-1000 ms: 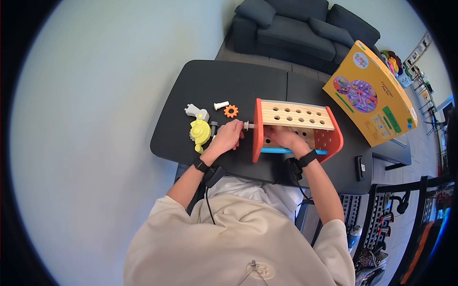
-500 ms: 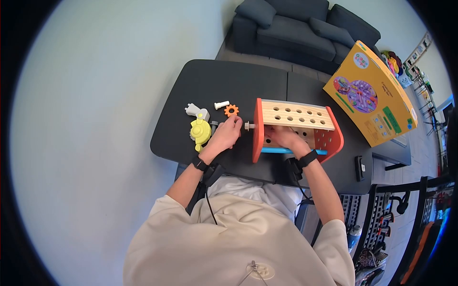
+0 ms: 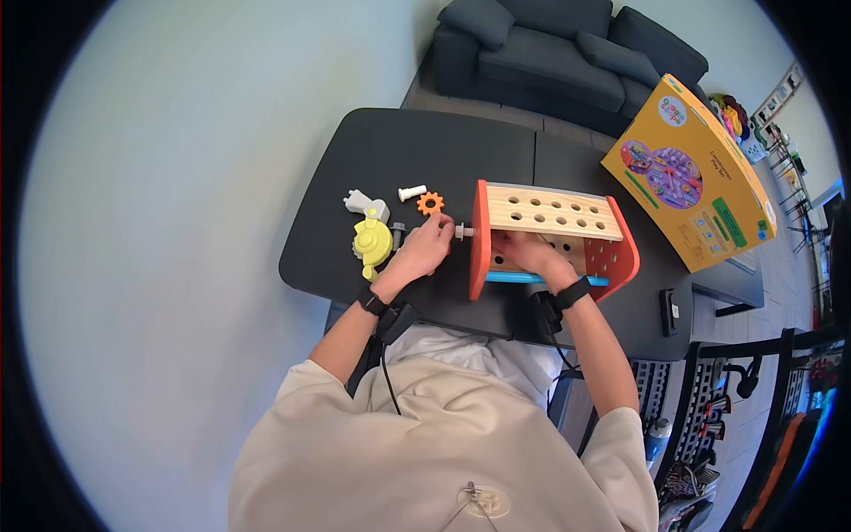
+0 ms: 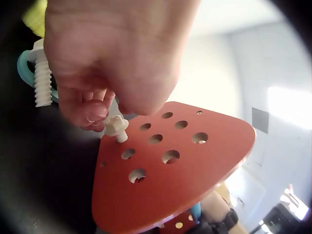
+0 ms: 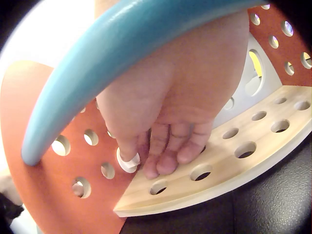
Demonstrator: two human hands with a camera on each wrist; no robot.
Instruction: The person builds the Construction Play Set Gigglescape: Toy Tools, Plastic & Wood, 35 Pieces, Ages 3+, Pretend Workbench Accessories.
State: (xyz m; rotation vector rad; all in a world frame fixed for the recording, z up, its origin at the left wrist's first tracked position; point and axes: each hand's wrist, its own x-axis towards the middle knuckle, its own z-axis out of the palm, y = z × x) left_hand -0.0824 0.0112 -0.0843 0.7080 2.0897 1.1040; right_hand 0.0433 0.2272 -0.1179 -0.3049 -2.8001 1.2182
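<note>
A toy workbench with red end panels (image 4: 170,195), holed wooden boards (image 3: 550,200) and a blue bar (image 3: 523,278) stands on the table. A pale bolt (image 4: 116,126) sticks out of the left panel, its head and part of its shank showing. My left hand (image 3: 424,250) is just outside that panel, fingers bent loosely and fingertips right at the bolt head. My right hand (image 5: 180,87) reaches under the blue bar into the workbench. Its thumb and fingers pinch a white nut (image 5: 127,162) against the panel's inner face, partly hidden by the fingers.
Left on the dark table (image 3: 452,142) lie a yellow-and-grey toy piece (image 3: 372,241), a white bolt (image 3: 412,193) and an orange gear (image 3: 430,204). Another threaded bolt (image 4: 43,80) lies by a teal ring (image 4: 24,68). A large yellow box (image 3: 691,177) stands at the right.
My left hand came off the bolt head, shifting left, then moved back close to it. My right hand stays inside the workbench.
</note>
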